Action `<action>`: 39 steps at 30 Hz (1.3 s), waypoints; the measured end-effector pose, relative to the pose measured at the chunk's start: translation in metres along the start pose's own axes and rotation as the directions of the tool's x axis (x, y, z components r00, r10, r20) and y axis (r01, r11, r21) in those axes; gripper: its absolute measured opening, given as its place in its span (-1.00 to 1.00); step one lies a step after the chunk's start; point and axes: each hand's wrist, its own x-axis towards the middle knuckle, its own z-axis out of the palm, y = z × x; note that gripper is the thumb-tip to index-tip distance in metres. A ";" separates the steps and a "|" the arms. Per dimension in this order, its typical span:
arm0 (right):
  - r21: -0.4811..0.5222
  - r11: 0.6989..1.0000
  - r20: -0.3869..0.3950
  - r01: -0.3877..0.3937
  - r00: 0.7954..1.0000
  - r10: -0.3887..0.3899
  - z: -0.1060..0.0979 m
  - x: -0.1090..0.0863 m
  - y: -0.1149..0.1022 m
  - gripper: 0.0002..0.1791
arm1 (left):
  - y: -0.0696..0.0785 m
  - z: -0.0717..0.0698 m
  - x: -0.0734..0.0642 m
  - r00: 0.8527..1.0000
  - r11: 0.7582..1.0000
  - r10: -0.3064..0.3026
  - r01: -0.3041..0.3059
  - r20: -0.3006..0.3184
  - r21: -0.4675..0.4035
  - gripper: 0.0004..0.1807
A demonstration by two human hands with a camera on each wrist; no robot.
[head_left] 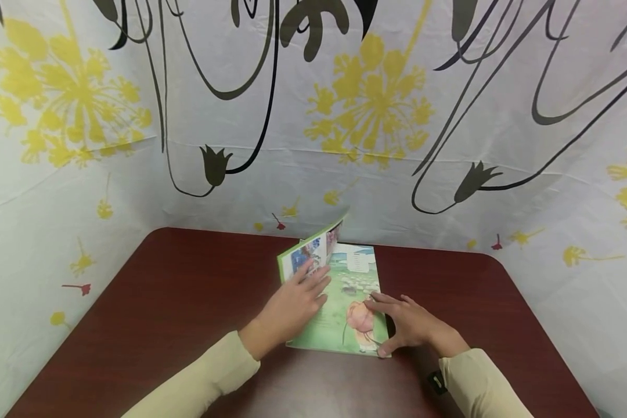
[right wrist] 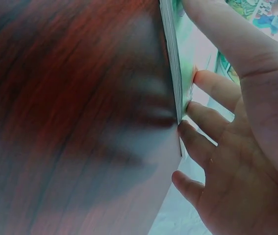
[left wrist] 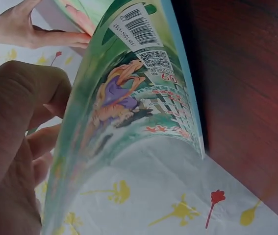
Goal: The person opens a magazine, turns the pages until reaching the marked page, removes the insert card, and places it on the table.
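Note:
An open magazine lies on the table, its right-hand page showing a green meadow and a pink figure. Its lifted pages stand up and lean at the far left. In the left wrist view, the curved back cover shows a barcode. My left hand spreads its fingers over the page, in front of the lifted pages; its thumb is hidden in the head view. On the right edge and lower right corner of the page rest the fingers and thumb of my right hand. The page edges appear beside them.
The dark red-brown table extends on both sides of the magazine. White cloth with yellow and black flower prints hangs behind and beside it. A small black device sits at the right wrist.

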 end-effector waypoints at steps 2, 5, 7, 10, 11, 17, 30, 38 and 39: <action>0.002 1.000 0.002 -0.005 1.000 0.005 0.000 0.000 0.000 0.16 | 0.000 0.000 -0.001 0.999 1.000 -0.023 0.023 0.038 -0.007 -0.73; -0.008 1.000 0.002 -0.001 1.000 0.001 0.000 0.000 0.000 0.17 | 0.000 0.000 -0.002 0.995 0.998 -0.049 0.052 0.090 -0.024 -0.80; -0.016 1.000 0.001 0.006 1.000 -0.006 0.000 0.000 0.001 0.17 | 0.000 0.000 -0.003 0.991 0.998 -0.059 0.062 0.118 -0.029 -0.86; -0.021 1.000 -0.003 0.018 1.000 -0.018 0.000 0.000 0.000 0.16 | 0.000 0.001 -0.005 0.985 0.996 -0.070 0.079 0.159 -0.051 -0.92; -0.020 1.000 -0.004 0.021 1.000 -0.021 0.000 0.000 0.000 0.16 | 0.000 0.001 -0.006 0.982 0.994 -0.075 0.087 0.174 -0.061 -0.91; 0.007 1.000 0.014 -0.011 1.000 0.010 -0.001 -0.001 -0.001 0.16 | -0.003 0.005 -0.012 0.967 0.983 -0.108 0.138 0.229 -0.119 -0.84; 0.018 0.998 0.027 -0.056 0.998 0.055 0.000 0.000 -0.001 0.15 | -0.003 0.006 -0.022 0.946 0.932 -0.247 0.291 0.211 -0.214 -0.71; 0.021 0.998 0.026 -0.052 0.998 0.051 -0.002 -0.002 -0.004 0.14 | -0.004 0.012 -0.026 0.892 0.793 -0.279 0.423 0.356 -0.439 -0.38; 0.021 0.999 0.025 -0.050 0.998 0.049 -0.003 -0.002 -0.004 0.14 | -0.005 0.013 -0.027 0.889 0.775 -0.277 0.431 0.364 -0.463 -0.37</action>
